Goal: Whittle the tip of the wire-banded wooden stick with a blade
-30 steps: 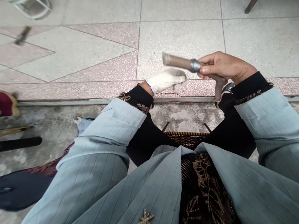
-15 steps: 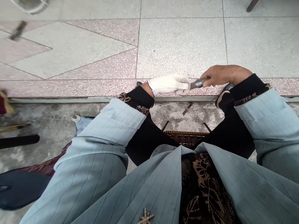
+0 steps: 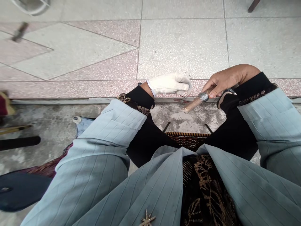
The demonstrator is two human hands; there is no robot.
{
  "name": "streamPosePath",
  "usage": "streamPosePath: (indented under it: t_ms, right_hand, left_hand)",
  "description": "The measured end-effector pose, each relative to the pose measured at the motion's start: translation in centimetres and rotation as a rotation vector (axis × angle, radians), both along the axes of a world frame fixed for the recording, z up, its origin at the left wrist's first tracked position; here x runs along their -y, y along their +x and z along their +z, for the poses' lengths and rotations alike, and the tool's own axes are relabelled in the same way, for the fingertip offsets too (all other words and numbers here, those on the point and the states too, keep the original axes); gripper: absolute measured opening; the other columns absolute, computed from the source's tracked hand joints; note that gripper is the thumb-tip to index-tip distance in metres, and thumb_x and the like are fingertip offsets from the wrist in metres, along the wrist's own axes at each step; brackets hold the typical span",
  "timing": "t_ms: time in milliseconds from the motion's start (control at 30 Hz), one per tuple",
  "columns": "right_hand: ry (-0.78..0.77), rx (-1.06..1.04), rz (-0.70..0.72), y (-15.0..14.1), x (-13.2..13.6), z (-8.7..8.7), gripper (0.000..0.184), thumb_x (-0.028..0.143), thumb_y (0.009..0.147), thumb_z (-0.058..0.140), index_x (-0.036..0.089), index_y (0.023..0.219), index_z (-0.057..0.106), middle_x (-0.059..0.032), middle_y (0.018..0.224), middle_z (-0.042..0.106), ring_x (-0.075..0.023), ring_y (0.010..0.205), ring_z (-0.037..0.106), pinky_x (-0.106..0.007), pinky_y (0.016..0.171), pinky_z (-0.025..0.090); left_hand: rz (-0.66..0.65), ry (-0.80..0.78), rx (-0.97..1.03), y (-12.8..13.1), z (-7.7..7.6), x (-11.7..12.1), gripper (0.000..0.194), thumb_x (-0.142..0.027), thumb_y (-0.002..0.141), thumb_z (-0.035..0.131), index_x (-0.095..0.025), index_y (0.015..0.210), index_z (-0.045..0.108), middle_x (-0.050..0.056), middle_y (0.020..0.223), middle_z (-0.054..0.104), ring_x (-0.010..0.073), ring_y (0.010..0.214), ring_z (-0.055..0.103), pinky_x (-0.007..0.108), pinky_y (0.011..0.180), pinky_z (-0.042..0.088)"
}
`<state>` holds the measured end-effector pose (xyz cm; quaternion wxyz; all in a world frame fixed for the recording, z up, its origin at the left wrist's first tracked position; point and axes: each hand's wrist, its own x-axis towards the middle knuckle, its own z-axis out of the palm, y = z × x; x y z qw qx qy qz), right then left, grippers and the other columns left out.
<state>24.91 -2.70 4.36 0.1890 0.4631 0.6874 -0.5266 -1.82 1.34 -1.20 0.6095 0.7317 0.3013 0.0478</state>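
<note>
My right hand (image 3: 225,80), bare, grips a short brown wooden stick (image 3: 194,104) with silvery wire (image 3: 203,97) wound round it near my fingers. The stick slants down and left, its blunt end uncovered. To its left is my left hand (image 3: 170,84) in a white knitted glove. Its fingers curve loosely, apart from the stick, and nothing shows in them. A small reddish-brown piece (image 3: 181,100) appears below the glove by the step's edge; whether it lies there or hangs is unclear.
Pale terrazzo tiles (image 3: 183,47) end at a low step above rough concrete. A woven seat (image 3: 188,139) shows between my legs. Left are a dark rod (image 3: 20,142), a navy object (image 3: 23,191) and blue cloth (image 3: 83,124). A blurred brown piece (image 3: 20,31) lies on the tiles.
My left hand has let go of the wooden stick. My right hand has tilted it, swinging its free end down towards me. The small reddish piece now shows farther left and higher.
</note>
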Motion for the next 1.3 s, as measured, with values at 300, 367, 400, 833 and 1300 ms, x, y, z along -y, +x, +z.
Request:
streamPosePath:
  t_ms: [300,367,400,833,1300]
  right_hand:
    - [-0.147,-0.092,-0.086,0.5,-0.1,-0.2,0.051,0.065,0.079,0.099,0.027,0.112,0.091,0.0019,0.088,0.075,-0.0155,0.076,0.063,-0.031,0.072,0.056]
    - [-0.149,-0.1,-0.085,0.6,-0.1,-0.3,0.056,0.067,0.078,0.099,0.027,0.116,0.091,0.0023,0.087,0.075,-0.0152,0.076,0.063,-0.031,0.072,0.056]
    - [-0.15,-0.106,-0.081,0.7,-0.1,-0.4,0.058,0.068,0.077,0.1,0.027,0.117,0.091,0.0024,0.087,0.074,-0.0151,0.076,0.063,-0.03,0.072,0.056]
    - [-0.019,-0.473,-0.257,1.6,0.3,0.0,0.04,0.051,0.087,0.097,0.021,0.11,0.086,0.0011,0.08,0.065,-0.0137,0.069,0.059,-0.027,0.062,0.052]
    - [0.215,-0.706,-0.81,-0.8,-0.3,-1.6,0.04,0.059,0.089,0.092,0.026,0.09,0.069,-0.0035,0.081,0.066,-0.0185,0.07,0.059,-0.033,0.063,0.055]
  left_hand:
    - [0.035,-0.009,0.022,-0.2,0.1,0.1,0.009,-0.024,0.088,0.081,-0.016,0.09,0.083,-0.001,0.074,0.067,0.0064,0.057,0.05,0.022,0.059,0.038]
    - [0.057,-0.014,0.056,-0.1,0.1,0.3,0.011,-0.025,0.087,0.084,-0.015,0.091,0.083,0.0,0.075,0.07,0.0069,0.061,0.054,0.023,0.062,0.042]
    - [0.065,-0.008,0.066,0.0,0.2,0.4,0.012,-0.025,0.086,0.084,-0.015,0.092,0.083,0.0,0.076,0.071,0.0075,0.063,0.056,0.023,0.064,0.043]
    - [0.094,0.298,0.006,0.5,-0.8,1.2,0.009,-0.023,0.091,0.076,-0.022,0.098,0.081,0.001,0.087,0.077,0.0154,0.087,0.064,0.032,0.082,0.051]
    - [0.413,0.01,0.083,1.7,0.6,1.5,0.014,-0.024,0.099,0.061,-0.016,0.106,0.069,-0.003,0.068,0.056,0.0094,0.057,0.049,0.023,0.057,0.043]
